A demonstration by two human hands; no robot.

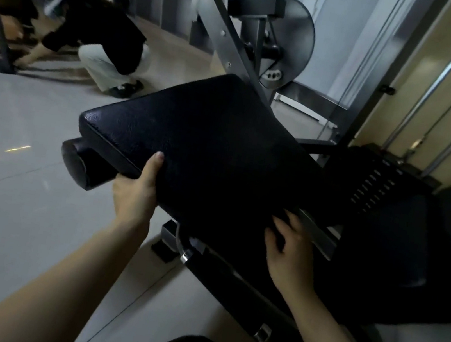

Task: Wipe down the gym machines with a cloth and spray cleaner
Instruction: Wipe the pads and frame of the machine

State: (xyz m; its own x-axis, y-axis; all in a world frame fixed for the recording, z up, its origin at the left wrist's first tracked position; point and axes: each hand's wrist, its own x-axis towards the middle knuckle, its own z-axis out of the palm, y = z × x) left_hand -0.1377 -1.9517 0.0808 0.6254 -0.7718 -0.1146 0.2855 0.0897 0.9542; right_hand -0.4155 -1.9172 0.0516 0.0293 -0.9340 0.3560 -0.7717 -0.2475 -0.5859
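Observation:
A black padded seat [217, 140] of a gym machine fills the middle of the view, tilted up toward the back. My left hand [135, 189] grips its near left edge, thumb on top and fingers hidden underneath. My right hand [290, 258] is at the near right edge, its fingers curled against the underside beside a silver rail [315, 232]. No cloth or spray bottle is in view.
A black roller pad [80, 165] sticks out left under the seat. The weight stack [375, 188] and chrome guide rods [450, 88] stand at the right. A grey cam disc [295, 40] sits behind. A person [101, 33] crouches on the tiled floor at back left.

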